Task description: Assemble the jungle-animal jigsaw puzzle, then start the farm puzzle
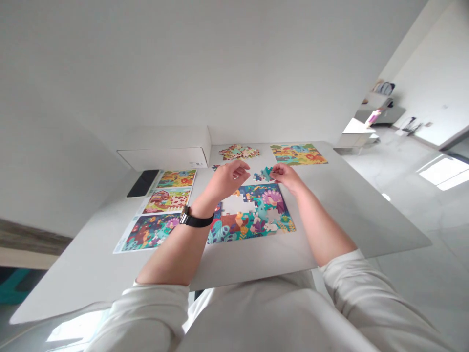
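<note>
A colourful jigsaw puzzle (252,215) with a peacock picture lies on the white table (348,210), with white gaps in its upper left. My right hand (287,176) hovers at the puzzle's far edge and pinches a teal puzzle piece (266,173). My left hand (229,178), with a black watch on the wrist, floats over the puzzle's upper left; its fingers are curled and seem to hold nothing. A small loose piece (216,167) lies just beyond it.
A pile of loose pieces (239,152) and a finished yellow puzzle (297,153) lie at the far side. A reference sheet with three pictures (161,210) lies left, beside a black phone (142,183). A white box (164,146) stands at the back left.
</note>
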A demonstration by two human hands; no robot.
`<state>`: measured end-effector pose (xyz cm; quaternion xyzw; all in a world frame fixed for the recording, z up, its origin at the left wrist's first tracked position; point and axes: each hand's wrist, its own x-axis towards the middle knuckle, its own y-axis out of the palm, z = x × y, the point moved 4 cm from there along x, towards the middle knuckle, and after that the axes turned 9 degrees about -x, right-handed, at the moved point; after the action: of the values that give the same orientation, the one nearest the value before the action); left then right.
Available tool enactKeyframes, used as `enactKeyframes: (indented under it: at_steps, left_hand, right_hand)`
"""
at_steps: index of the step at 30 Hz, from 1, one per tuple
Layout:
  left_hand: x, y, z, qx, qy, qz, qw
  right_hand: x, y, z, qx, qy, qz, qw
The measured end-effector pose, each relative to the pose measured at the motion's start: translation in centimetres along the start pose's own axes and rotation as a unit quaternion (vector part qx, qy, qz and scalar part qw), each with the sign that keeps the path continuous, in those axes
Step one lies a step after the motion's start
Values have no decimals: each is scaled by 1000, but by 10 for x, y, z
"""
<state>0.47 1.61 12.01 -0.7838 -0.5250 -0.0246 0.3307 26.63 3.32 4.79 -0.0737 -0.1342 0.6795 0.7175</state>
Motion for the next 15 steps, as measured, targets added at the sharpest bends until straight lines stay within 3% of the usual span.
enactKeyframes:
  at_steps: [6, 9, 15]
  left_hand:
    - [-26, 6, -5, -59, -35, -40, 997]
    - [-42, 17, 10, -73, -65, -38, 994]
    - [-63, 46, 46, -187, -148, -18, 971]
  right_hand:
    - [-47, 11, 26, 36, -29, 37, 998]
    - [-63, 27, 28, 46, -17, 61, 997]
    - [-72, 50, 6, 17, 44, 86, 995]
